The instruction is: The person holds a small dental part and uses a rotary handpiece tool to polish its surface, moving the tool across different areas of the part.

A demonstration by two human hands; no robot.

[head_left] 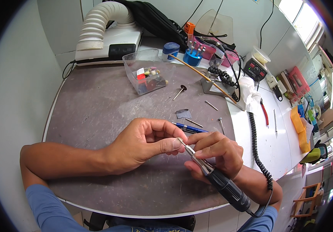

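My right hand [224,152] grips a rotary tool handpiece [227,189], black at the body with a ridged metal nose, slanting up and left. At the handpiece's slim tip, my left hand [141,145] is closed in a pinch, thumb against the fingers. Something small and pale shows at that pinch, too small to name. Just beyond the hands lies a blue pen [189,127], partly hidden by the fingers. Near it on the brown mat rest a scrap of grey abrasive paper [183,113] and slim metal tool bits [194,122].
A clear plastic bin [147,91] of small polishing bits stands beyond my hands, with a dark-headed mounted bit [180,92] nearby. A blue bur holder [192,58] and a long wooden stick [201,79] sit farther back. The coiled cord [254,143] runs along the right.
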